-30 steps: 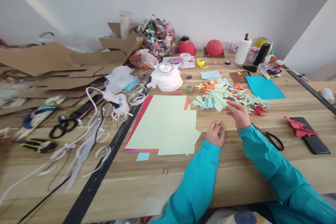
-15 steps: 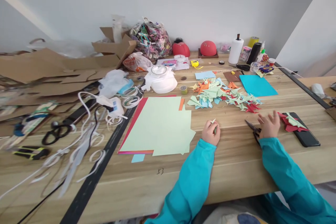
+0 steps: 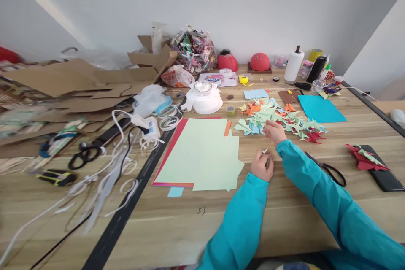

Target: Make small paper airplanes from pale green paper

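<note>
My left hand (image 3: 262,166) rests on the table, its fingers closed around a small folded piece of light green paper (image 3: 265,151) whose tip sticks out on top. My right hand (image 3: 275,132) is over the near edge of a pile of folded paper pieces (image 3: 261,116) in green, orange, blue and red. Its fingers stretch to the left, a little apart, and I see nothing in them. Black-handled scissors (image 3: 332,173) lie beside my right sleeve, which covers part of them. Left of my hands lies a stack of light green paper sheets (image 3: 202,156).
At right, red and green folded papers (image 3: 368,160) lie on a black phone (image 3: 386,177). A turquoise sheet (image 3: 321,109) sits behind the pile. Cables, a power strip (image 3: 150,128), another pair of scissors (image 3: 84,156) and cardboard (image 3: 91,78) crowd the left side.
My right hand has moved left from beside the scissors to the paper pile. My left hand keeps hold of the small folded paper. The view has shifted slightly left.
</note>
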`<state>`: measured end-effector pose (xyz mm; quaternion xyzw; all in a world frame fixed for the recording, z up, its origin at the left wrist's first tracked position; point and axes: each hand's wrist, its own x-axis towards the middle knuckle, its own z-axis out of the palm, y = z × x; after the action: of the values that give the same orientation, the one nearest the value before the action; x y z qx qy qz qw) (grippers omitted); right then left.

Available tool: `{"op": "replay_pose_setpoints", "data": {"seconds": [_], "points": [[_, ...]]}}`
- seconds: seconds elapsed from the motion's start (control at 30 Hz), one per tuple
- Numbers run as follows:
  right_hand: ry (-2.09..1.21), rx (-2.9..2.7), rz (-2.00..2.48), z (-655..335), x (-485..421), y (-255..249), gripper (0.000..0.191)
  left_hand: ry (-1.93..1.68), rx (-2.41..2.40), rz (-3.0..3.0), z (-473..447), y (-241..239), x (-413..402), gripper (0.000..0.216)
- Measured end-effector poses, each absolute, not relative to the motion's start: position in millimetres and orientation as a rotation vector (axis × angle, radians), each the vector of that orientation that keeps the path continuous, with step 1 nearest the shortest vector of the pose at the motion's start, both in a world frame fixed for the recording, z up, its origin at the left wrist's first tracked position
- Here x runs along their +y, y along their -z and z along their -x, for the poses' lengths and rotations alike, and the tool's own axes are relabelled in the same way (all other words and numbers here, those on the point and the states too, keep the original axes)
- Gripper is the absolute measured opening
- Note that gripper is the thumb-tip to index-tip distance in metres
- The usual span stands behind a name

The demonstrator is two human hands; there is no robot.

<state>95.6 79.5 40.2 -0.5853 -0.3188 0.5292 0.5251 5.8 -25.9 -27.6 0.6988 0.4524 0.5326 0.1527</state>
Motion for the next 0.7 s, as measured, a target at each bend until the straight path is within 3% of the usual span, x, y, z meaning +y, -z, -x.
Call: {"op": "replay_pose_setpoints", "data": {"seconds": [0.37, 0.53, 0.63, 0.7], "points": [[-1.135, -0.739, 1.207, -107, 46, -73, 0.038, -1.544, 1.29, -2.015, -3, 29, -24, 0.011], [-0.809, -0.573, 1.118, -168, -6, -83, 0.043, -1.547, 1.291, -1.999, -3, 25, -25, 0.012], [-0.471, -0.415, 1.124, -209, -29, -74, 0.048, -1.554, 1.286, -1.967, -5, 22, -25, 0.013], [-0.42, -0.325, 1.141, -225, -36, -62, 0.049, -1.567, 1.281, -1.931, -6, 21, -26, 0.013]]}}
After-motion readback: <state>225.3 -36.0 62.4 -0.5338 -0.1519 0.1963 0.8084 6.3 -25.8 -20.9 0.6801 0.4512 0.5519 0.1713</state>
